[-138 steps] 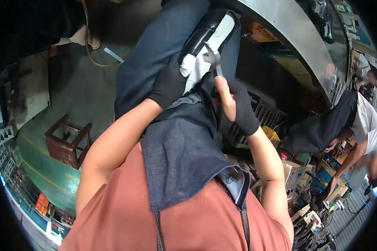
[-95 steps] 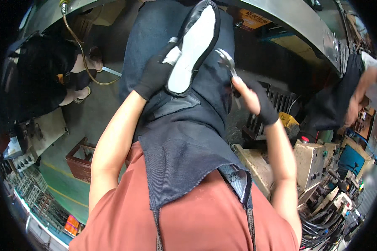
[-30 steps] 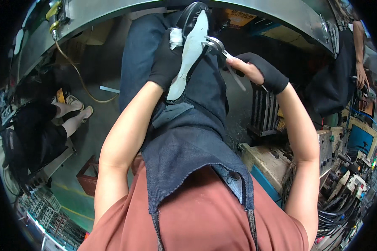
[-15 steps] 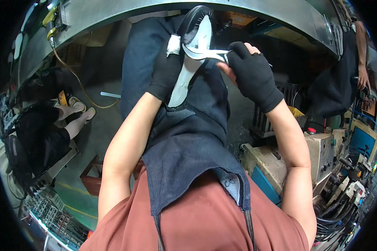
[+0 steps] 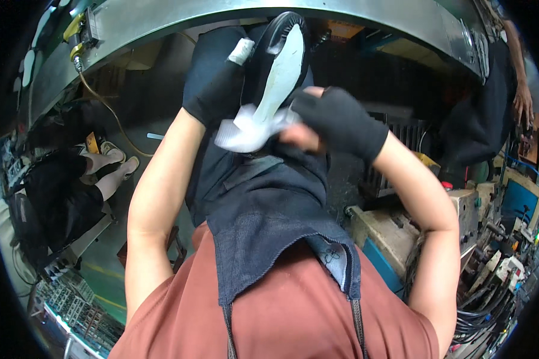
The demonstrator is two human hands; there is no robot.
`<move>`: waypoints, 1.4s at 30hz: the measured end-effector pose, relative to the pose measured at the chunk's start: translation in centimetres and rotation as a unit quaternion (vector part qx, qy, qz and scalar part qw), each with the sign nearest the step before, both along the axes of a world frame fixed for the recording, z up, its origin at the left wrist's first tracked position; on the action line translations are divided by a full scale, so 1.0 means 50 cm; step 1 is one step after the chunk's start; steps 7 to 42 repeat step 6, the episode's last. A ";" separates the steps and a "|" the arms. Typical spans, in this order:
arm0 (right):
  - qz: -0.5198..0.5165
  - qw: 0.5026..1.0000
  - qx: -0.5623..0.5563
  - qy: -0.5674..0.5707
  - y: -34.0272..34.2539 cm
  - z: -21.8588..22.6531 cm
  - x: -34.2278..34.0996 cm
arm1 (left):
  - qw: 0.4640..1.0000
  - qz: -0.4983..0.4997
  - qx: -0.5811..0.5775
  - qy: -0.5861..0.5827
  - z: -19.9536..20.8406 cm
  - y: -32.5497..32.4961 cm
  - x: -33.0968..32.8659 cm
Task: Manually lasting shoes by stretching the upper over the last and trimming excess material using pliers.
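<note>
A black shoe upper [image 5: 286, 27] lies sole-side up across my lap, its toe pointing away from me and its long pale insole [image 5: 283, 69] facing me. Along its left side rests my left hand [image 5: 218, 90] in a black fingerless glove, with white wrapping around the thumb. The other left fingers go under the shoe and are hidden. My right hand [image 5: 335, 122], gloved the same way, is closed near the heel end. A white strip [image 5: 239, 136] runs from its fingers across the heel, smeared by motion.
A metal bench edge [image 5: 221, 13] curves along the far side. At left hang a yellow air tool [image 5: 73, 36] and its hose; a seated person's legs [image 5: 105, 173] show below. Machines [image 5: 389, 233] stand at right, near another person's hand [image 5: 523, 107].
My right hand has come down and toward me, bringing the white strip from mid-shoe to the heel. My left hand has shifted slightly left, its thumb away from the shoe.
</note>
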State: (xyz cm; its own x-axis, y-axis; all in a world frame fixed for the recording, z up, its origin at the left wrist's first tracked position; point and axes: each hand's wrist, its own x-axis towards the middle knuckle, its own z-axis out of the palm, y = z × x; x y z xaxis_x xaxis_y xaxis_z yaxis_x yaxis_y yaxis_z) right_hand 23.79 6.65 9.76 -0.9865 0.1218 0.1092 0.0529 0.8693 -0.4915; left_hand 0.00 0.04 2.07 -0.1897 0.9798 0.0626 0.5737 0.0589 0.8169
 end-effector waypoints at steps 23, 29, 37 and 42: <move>-0.022 0.999 0.029 -0.021 -0.062 -0.007 -0.011 | 0.899 0.056 -0.149 -0.409 0.030 0.006 0.033; -0.022 0.999 0.029 -0.021 -0.062 -0.007 -0.011 | 0.899 0.056 -0.149 -0.409 0.030 0.006 0.033; -0.022 0.999 0.029 -0.021 -0.062 -0.007 -0.011 | 0.899 0.056 -0.149 -0.409 0.030 0.006 0.033; -0.022 0.999 0.029 -0.021 -0.062 -0.007 -0.011 | 0.899 0.056 -0.149 -0.409 0.030 0.006 0.033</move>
